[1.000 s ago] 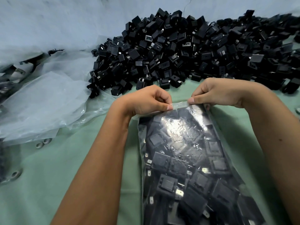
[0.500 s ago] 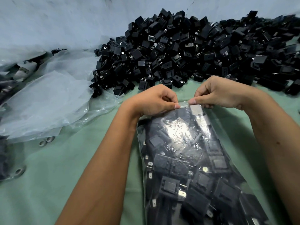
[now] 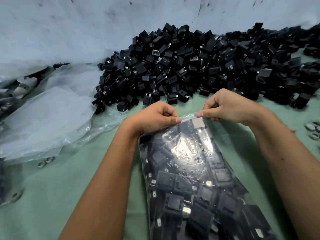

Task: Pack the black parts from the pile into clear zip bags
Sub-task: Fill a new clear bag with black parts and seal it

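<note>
Pinching the top edge of the clear zip bag (image 3: 190, 170) with my left hand (image 3: 155, 118) and right hand (image 3: 225, 108), thumbs nearly meeting. Bag full of black parts, lying on green table (image 3: 52, 196). Pile (image 3: 199, 66) just behind my hands.

A pale green surface (image 3: 52, 196) covers the whole near part of the view, smooth and matte; behind it rises a light grey-blue wall (image 3: 69, 28), rough and flecked with small dark marks; a thin crack (image 3: 199, 10) runs down from the top edge of the wall right of the middle; a few small metal rings (image 3: 45, 162) lie on the green at the left, with more rings (image 3: 313, 130) at the right edge; the light is soft and even.
</note>
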The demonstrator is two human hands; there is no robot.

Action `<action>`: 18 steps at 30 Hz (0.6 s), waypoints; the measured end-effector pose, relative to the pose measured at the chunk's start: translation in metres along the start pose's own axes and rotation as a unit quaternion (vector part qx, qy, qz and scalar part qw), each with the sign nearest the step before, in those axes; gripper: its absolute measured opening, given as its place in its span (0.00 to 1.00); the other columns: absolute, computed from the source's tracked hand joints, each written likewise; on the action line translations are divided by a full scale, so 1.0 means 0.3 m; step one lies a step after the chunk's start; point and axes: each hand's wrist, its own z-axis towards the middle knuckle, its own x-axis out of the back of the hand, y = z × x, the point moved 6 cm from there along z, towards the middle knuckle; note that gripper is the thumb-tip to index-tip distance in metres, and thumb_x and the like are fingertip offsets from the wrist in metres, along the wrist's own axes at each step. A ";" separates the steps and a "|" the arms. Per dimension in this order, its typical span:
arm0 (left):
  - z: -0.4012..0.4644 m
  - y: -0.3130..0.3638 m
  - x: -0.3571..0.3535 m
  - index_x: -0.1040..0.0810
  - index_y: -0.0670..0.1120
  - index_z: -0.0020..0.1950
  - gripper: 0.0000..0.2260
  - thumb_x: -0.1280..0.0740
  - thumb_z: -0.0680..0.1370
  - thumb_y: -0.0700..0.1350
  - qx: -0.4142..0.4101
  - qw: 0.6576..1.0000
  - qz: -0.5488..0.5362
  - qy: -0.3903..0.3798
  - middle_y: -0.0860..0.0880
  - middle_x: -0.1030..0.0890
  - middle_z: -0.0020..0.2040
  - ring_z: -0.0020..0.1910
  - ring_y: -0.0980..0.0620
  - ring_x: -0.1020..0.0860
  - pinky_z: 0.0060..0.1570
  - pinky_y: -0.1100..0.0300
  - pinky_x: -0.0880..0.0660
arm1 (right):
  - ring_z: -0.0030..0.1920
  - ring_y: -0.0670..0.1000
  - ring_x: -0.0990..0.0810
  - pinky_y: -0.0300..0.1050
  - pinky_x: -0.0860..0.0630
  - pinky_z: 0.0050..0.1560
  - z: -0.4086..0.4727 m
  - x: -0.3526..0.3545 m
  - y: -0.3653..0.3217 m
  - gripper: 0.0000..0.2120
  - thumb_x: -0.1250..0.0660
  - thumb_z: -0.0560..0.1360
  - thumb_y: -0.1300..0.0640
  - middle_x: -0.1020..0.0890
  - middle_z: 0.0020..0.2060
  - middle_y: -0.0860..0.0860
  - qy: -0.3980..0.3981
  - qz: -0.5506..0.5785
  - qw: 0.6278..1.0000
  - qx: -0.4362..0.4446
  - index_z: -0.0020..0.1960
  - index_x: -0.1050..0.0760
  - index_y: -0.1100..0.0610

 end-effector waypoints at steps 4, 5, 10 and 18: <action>-0.005 0.002 0.005 0.17 0.41 0.44 0.11 0.30 0.81 0.47 0.024 0.999 0.022 0.001 0.49 0.23 0.34 0.33 0.53 0.29 0.38 0.59 0.32 | 0.27 0.44 0.27 0.35 0.30 0.30 0.001 0.005 0.002 0.14 0.23 0.69 0.42 0.21 0.25 0.48 0.015 -0.017 1.000 0.004 0.32 0.16 0.51; -0.011 -0.006 0.012 0.17 0.42 0.43 0.11 0.30 0.81 0.47 0.032 0.999 0.033 -0.003 0.51 0.23 0.34 0.34 0.54 0.28 0.39 0.59 0.31 | 0.28 0.44 0.26 0.35 0.29 0.30 0.000 0.006 0.006 0.14 0.23 0.71 0.44 0.20 0.26 0.48 0.016 -0.015 1.000 0.004 0.33 0.17 0.52; -0.059 -0.047 0.056 0.18 0.47 0.40 0.10 0.30 0.81 0.46 0.051 0.997 0.058 -0.018 0.54 0.24 0.33 0.34 0.56 0.29 0.39 0.59 0.32 | 0.29 0.46 0.25 0.44 0.26 0.36 -0.006 0.012 0.010 0.15 0.24 0.75 0.48 0.20 0.27 0.49 0.017 -0.019 1.000 0.000 0.33 0.18 0.54; -0.159 -0.099 0.101 0.18 0.46 0.40 0.09 0.30 0.81 0.43 0.072 0.997 0.038 -0.005 0.55 0.23 0.31 0.30 0.58 0.28 0.34 0.67 0.30 | 0.27 0.44 0.27 0.40 0.28 0.33 -0.009 0.014 0.008 0.17 0.24 0.75 0.48 0.21 0.26 0.48 0.039 -0.041 0.998 -0.020 0.33 0.19 0.57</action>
